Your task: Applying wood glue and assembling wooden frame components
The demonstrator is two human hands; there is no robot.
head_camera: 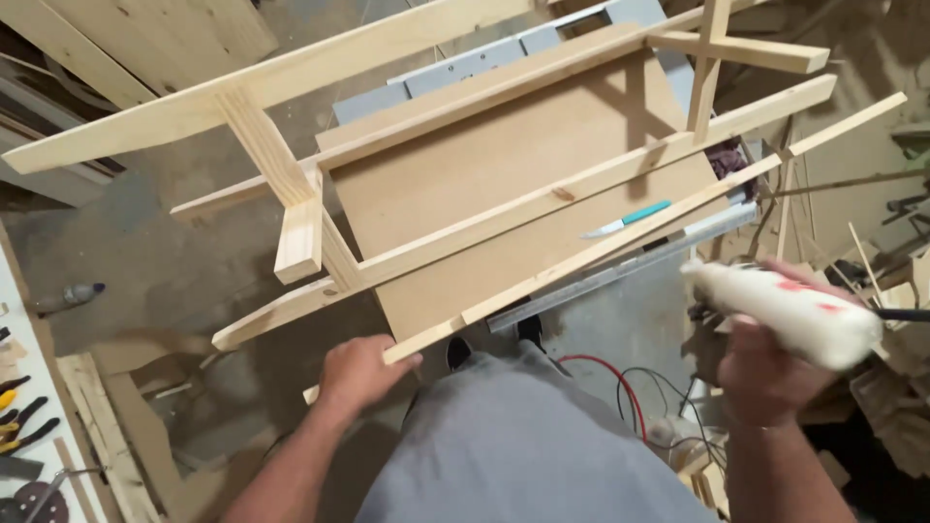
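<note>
Left hand [360,373] clamps the near end of a thin pine strip [620,235], lower centre. Right hand [770,363] wraps a white glue bottle [790,312] at right, nozzle near the strip. Wooden frame [291,194] already joined; this strip looks unfixed.

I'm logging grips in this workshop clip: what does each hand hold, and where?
The left hand grips the near end of a thin wooden slat. The right hand holds a white glue bottle around its body.
</note>
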